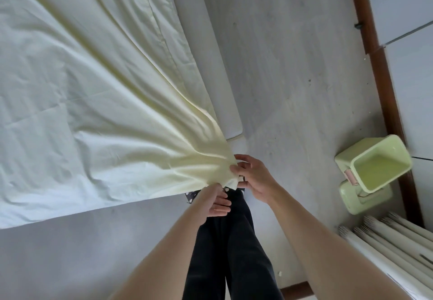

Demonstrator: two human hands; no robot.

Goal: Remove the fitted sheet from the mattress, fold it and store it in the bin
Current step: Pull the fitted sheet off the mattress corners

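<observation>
The pale yellow cotton fitted sheet is off at least at the mattress corner nearest the person: its gathered corner is lifted clear and bunched between both hands just off that corner, with taut folds fanning back across the top of the white mattress. Along the mattress's right edge a strip of bare white side shows, so that side looks freed too. I cannot tell whether the far corners are loose, as they lie outside the view. So, by my reckoning, the removal is partly done at best, and the folding and storing are not yet begun.

The right hand has its fingers curled round the bunched corner, pinching the cloth from the right. The left hand comes up from below, thumb and fingers closed on the same gathered cloth, with some fingers lying fairly straight beneath it.

The light green plastic bin stands open on the floor, well apart from the mattress, by the wall at the right, with nothing inside it; its matching green lid lies just beside it. The floor is pale grey and plain. A dark brown wooden skirting runs along the white wall, and a bundle of pale rods or tubes lies near the bin. The person stands in dark trousers at the mattress corner.
</observation>
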